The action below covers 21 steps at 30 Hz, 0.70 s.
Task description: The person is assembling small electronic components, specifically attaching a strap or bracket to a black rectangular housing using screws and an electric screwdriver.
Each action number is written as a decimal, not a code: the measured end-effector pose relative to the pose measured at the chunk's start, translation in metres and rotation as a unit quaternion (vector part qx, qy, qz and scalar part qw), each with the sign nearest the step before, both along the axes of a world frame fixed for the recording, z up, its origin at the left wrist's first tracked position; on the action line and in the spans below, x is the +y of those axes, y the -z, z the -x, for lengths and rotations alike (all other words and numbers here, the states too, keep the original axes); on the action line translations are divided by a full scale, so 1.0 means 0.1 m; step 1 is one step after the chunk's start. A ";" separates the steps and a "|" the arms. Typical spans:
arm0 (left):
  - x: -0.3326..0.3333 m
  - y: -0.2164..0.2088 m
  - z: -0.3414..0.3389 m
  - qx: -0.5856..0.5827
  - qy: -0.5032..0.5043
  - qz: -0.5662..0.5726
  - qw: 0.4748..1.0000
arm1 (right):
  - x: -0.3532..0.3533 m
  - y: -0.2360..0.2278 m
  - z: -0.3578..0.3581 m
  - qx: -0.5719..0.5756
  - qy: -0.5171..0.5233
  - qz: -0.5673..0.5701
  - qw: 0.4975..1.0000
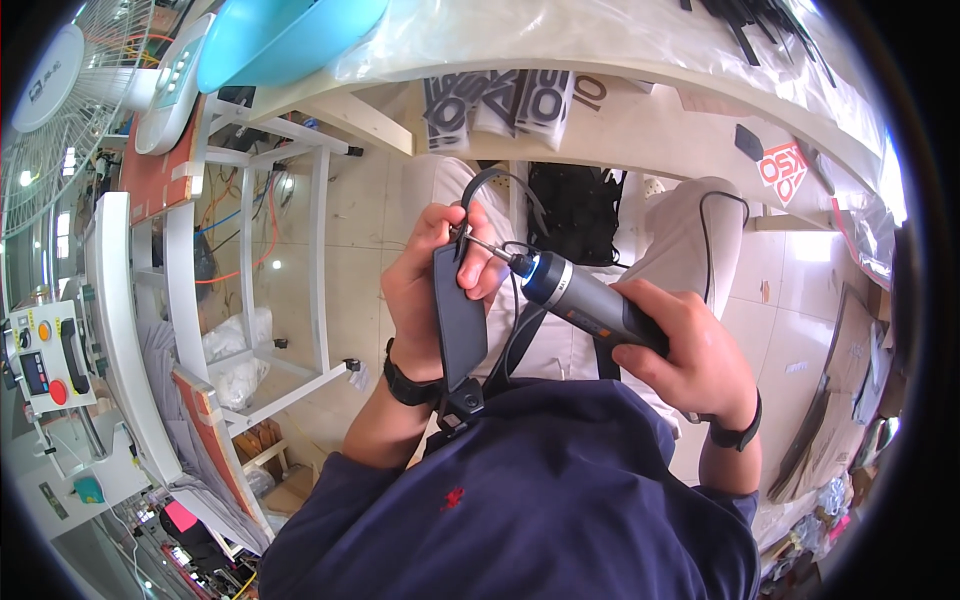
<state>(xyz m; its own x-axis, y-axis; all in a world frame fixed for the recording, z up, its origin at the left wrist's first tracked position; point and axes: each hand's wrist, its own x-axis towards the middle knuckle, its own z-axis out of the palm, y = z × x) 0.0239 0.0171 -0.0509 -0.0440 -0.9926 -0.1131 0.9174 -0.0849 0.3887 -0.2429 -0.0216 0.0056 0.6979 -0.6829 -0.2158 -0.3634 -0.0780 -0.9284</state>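
Left hand [425, 285] clamped on dark pad [460, 318], at chest height, strap [490, 185] looping off top | right hand [690, 350] wrapped round driver [590, 298], bit at pad's upper end | pad likely light, stiffish; strap floppy | best gripped by pad edges, clear of bit

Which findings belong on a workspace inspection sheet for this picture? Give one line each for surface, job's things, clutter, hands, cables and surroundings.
Surface: pale workbench under clear plastic sheet.
Job's things: dark flat part; grey electric screwdriver, bit at the part's top.
Clutter: black strips, blue basin.
Hands: left hand grips the part; right hand grips the screwdriver.
Cables: thin black cable over the knee.
Surroundings: white fan, white frame, control box.
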 end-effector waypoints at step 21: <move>-0.03 -0.01 0.02 -0.006 -0.008 0.004 1.000 | -0.03 0.07 -0.02 -0.020 0.002 -0.009 1.000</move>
<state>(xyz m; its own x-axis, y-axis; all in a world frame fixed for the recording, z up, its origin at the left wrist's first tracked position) 0.0221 0.0136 -0.0497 -0.0272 -0.9941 -0.1046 0.9137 -0.0672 0.4009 -0.2410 -0.0243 -0.0016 0.7036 -0.6817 -0.2008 -0.3264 -0.0590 -0.9434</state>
